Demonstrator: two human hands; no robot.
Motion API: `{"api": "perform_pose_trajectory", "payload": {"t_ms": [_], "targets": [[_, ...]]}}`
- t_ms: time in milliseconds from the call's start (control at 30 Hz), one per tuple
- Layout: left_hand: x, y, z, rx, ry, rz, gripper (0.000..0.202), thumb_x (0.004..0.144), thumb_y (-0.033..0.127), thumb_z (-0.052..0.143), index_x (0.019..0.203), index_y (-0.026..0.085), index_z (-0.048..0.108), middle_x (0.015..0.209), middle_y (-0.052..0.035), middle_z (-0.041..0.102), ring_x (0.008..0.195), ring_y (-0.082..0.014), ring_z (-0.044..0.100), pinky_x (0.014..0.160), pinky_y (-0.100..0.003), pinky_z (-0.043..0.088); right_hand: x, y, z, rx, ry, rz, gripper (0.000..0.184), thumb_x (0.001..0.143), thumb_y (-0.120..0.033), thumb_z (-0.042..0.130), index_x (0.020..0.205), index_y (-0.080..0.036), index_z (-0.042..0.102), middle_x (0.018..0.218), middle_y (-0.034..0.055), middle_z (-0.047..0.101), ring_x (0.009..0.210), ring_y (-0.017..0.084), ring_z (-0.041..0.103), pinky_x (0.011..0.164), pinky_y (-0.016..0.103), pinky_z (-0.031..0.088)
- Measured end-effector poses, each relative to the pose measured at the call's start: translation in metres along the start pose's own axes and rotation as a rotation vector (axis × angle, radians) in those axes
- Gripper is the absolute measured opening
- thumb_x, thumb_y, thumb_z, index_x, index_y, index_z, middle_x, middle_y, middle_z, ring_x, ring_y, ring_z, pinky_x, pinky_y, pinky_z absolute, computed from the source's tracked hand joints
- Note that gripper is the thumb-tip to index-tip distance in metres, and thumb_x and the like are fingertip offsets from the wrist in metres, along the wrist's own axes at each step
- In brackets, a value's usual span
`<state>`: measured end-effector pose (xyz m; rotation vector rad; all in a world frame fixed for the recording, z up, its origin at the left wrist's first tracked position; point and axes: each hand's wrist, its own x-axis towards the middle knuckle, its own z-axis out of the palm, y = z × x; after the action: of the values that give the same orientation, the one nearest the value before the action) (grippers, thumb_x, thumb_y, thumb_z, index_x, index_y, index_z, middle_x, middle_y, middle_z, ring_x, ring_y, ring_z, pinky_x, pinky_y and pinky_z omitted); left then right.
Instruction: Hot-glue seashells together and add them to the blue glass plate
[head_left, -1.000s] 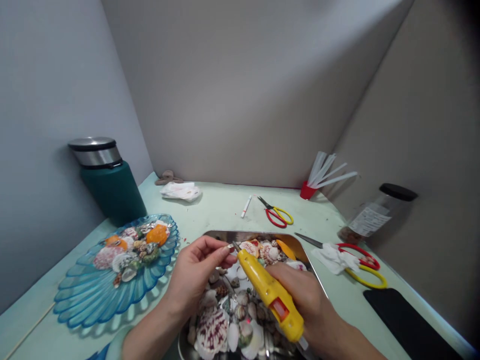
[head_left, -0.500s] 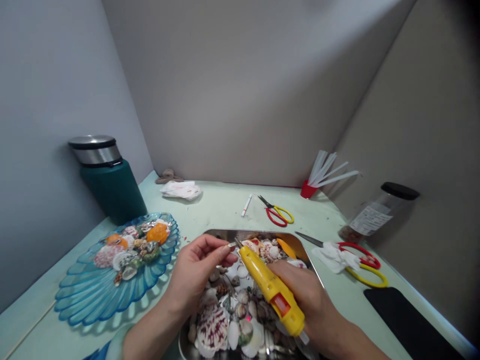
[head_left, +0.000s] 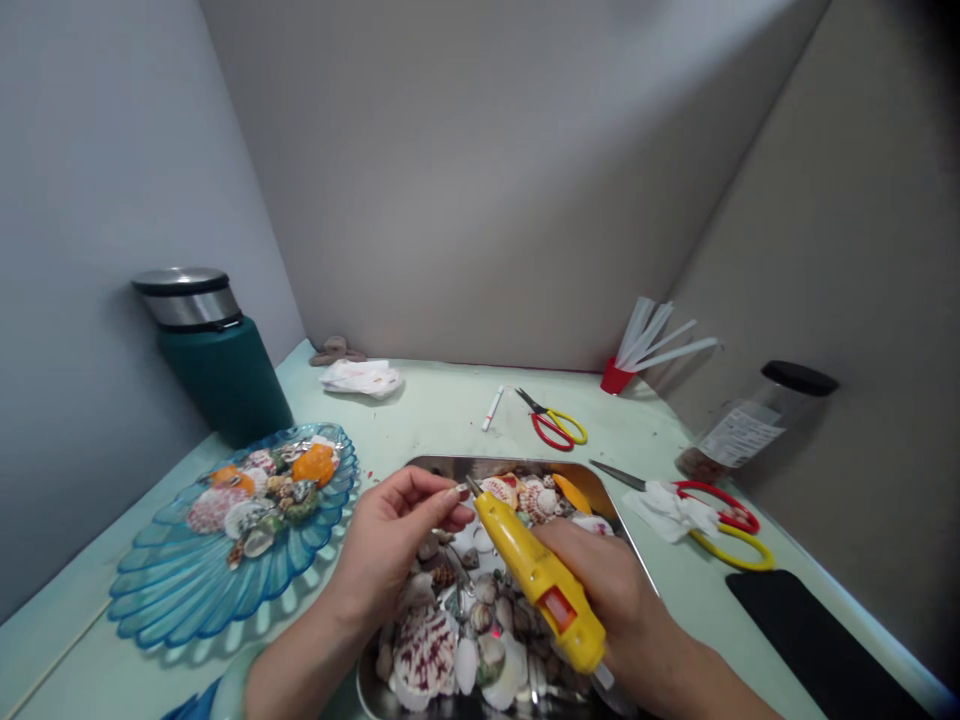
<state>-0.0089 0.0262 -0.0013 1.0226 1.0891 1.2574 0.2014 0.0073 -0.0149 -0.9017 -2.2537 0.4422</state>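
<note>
My right hand grips a yellow glue gun over a metal tray filled with several seashells. The gun's metal nozzle points up and left, right at the fingertips of my left hand. My left hand is pinched shut on a tiny pale shell piece held just above the tray. A blue scalloped glass plate to the left carries several glued shells, among them an orange one.
A dark green flask stands at the back left. Small red-and-yellow scissors, a white marker and a red cup of glue sticks lie behind the tray. To the right are larger scissors on tissue, a tilted jar and a black phone.
Both hands hold nearly the same pose; the glue gun's nozzle has stayed at my left fingertips, with only a slight shift of the view.
</note>
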Motion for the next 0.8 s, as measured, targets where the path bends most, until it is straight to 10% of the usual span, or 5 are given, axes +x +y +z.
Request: {"api": "perform_pose_trajectory", "payload": {"t_ms": [800], "targets": [[0.0010,-0.0012,-0.0011,-0.002,-0.011,0.008,0.009,0.073,0.022,0.068,0.076,0.015,0.064,0.064,-0.0010,0.072,0.061,-0.0100,0.064,0.062,-0.018,0.050,-0.0002,-0.0013,0.0014,0.000,-0.030,-0.033,0.012,0.086,-0.027,0.049,0.091,-0.017,0.054,0.072,0.0032,0.054,0.062,0.017,0.048,0.055,0.028,0.032]]}}
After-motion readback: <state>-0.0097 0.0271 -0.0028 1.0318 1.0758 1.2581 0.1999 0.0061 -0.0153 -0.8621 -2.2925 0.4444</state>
